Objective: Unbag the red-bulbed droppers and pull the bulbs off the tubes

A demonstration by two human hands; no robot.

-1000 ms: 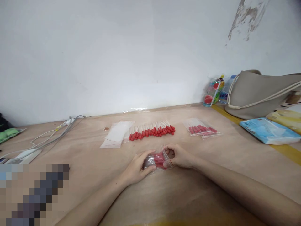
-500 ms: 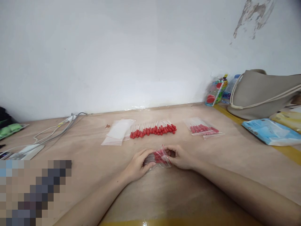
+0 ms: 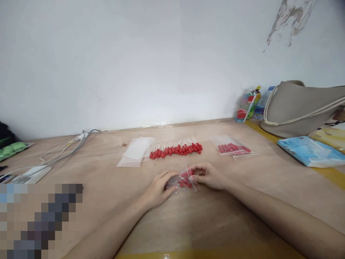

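My left hand (image 3: 159,189) is closed round the lower end of a clear zip bag (image 3: 175,182) with several red-tipped sticks inside. The bag lies on its side, its red-lined mouth to the right. At that mouth my right hand (image 3: 212,176) has thumb and fingers bent together by the red tips; whether they grip the bag's edge or a tip is hidden. Beyond the hands, a row of white sticks with red tips (image 3: 175,149) lies side by side. A stack of flat zip bags (image 3: 137,151) is left of them, and filled zip bags (image 3: 231,145) are on the right.
Cables (image 3: 78,140) and a white power strip (image 3: 35,174) are at the left. Toward the right lie a blue packet (image 3: 309,150), a grey bag (image 3: 302,108) and drink bottles (image 3: 245,106). A white wall (image 3: 161,64) bounds the table's back.
The red tips in the bag have shifted and spread apart near its mouth. My right hand has moved slightly right; my left hand stays round the bag.
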